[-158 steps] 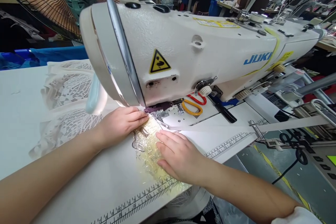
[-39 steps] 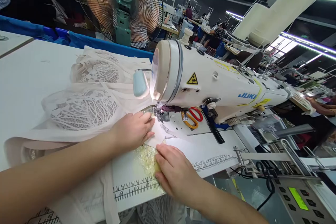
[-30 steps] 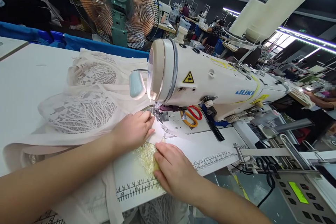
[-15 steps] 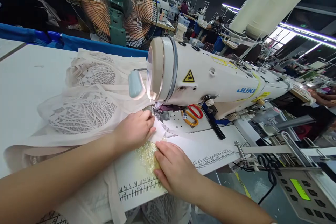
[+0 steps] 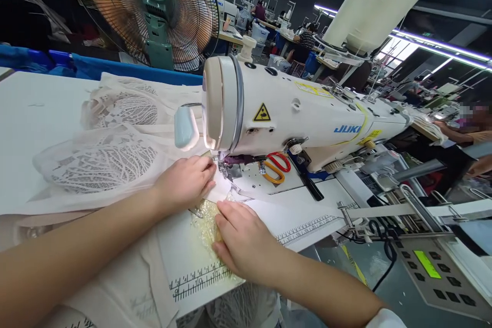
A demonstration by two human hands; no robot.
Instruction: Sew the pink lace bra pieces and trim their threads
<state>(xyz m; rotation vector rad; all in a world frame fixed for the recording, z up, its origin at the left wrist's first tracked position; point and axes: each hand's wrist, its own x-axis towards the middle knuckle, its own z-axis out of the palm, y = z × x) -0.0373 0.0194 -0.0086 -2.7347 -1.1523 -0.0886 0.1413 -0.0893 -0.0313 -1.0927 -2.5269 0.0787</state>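
Fingers, left hand (image 5: 187,182): flat, unclenched, pressing cream fabric (image 5: 226,193) at presser foot (image 5: 223,168).
Fingers, right hand (image 5: 242,238): flat on fabric, 5 o'clock of foot.
Sewing machine (image 5: 292,113): 12 o'clock of hands.

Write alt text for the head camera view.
Two bare hands press pale fabric flat at the needle of a white sewing machine: left hand beside the presser foot, right hand nearer the table edge. Lace pieces lie left; a fan stands behind.
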